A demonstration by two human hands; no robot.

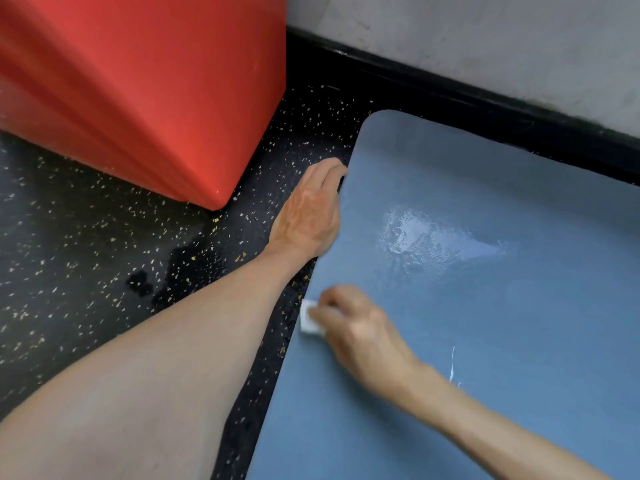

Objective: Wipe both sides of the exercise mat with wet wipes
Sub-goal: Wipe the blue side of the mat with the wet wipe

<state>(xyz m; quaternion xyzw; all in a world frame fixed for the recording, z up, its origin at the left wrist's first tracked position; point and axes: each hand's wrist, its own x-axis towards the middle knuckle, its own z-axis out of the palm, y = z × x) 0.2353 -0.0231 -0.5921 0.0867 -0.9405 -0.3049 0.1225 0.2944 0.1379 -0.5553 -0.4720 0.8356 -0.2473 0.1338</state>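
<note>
The left hand [308,209] lies at the middle of the frame, hard against the left edge of the blue mat [485,306], which fills the right half of the frame. Just below it, at the same edge, the right hand [349,327] holds a small white wipe [311,318] down on the mat.

A big red block [138,81] fills the upper left, standing on the dark speckled floor [69,271], which has dark wet blotches [173,271] near the left forearm. A shiny wet patch [433,237] glints on the mat. A black skirting board [450,98] and grey wall [485,36] run across the upper right.

The left hand is back up, its fingertips bent down at the mat's edge and the thumb hidden; I cannot tell whether it grips. The right hand is blurred, fingers curled around the wipe.
</note>
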